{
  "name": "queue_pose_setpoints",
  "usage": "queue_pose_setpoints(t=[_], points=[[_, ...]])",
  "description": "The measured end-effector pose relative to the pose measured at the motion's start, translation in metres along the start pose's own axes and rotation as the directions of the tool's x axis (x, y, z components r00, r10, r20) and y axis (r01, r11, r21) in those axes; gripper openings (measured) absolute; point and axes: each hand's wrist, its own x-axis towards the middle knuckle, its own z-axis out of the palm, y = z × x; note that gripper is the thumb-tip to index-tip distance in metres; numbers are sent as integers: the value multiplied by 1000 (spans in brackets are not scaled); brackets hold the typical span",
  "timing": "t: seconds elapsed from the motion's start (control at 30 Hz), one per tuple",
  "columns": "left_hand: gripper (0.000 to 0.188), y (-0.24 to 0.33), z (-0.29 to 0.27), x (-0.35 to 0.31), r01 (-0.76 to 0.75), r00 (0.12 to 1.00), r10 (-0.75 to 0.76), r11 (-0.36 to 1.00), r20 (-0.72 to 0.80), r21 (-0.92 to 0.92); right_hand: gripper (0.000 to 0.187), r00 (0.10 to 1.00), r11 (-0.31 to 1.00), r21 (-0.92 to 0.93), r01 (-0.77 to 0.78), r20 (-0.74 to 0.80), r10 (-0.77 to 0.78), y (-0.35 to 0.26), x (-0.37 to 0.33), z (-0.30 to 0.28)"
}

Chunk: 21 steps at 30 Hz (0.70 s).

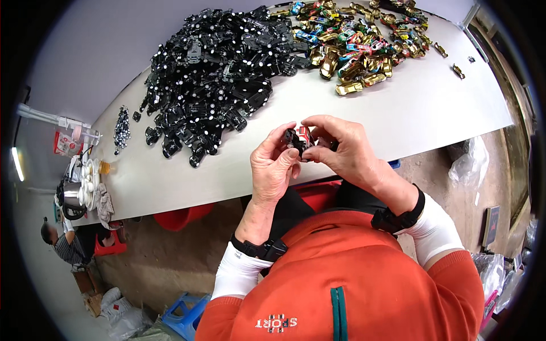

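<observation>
Just above the table's near edge, a small toy car (304,135) with black and red-and-white parts is between my two hands. My left hand (272,165) pinches its black, wheeled side with thumb and fingers. From the other side, my right hand (348,146) grips the red part, its fingers curled around it. My fingers cover much of the car, so I cannot tell how its parts fit together. Beyond my hands lies a large heap of black toy car chassis (213,79) with wheels. Gold and multicoloured toy car bodies (352,51) are piled to its right.
A small heap of shiny bits (121,129) lies on the pale table (187,184) at left. Two loose gold pieces lie far right. A kettle (74,196), white cups and a cloth (104,203) crowd the left end, where another person (71,247) sits. A blue stool (185,315) stands below.
</observation>
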Motion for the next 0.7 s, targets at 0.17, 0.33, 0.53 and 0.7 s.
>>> queue_pose_setpoints(t=[0.17, 0.33, 0.53, 0.7], points=[[44, -1, 0, -1, -45, 999, 46, 998, -14, 50, 42, 964, 945, -197, 263, 28, -263, 9, 2, 1], [40, -1, 8, -2, -119, 992, 120, 992, -28, 40, 34, 972, 944, -235, 230, 103, -211, -5, 2, -2], [31, 3, 7, -3, -19, 999, 18, 1000, 40, 15, 39, 949, 821, -498, 281, 270, -161, -19, -4, -7], [27, 10, 15, -5, 0, 999, 1, 1000, -33, 29, 52, 940, 764, -588, 265, 334, -69, -25, -7, -5]])
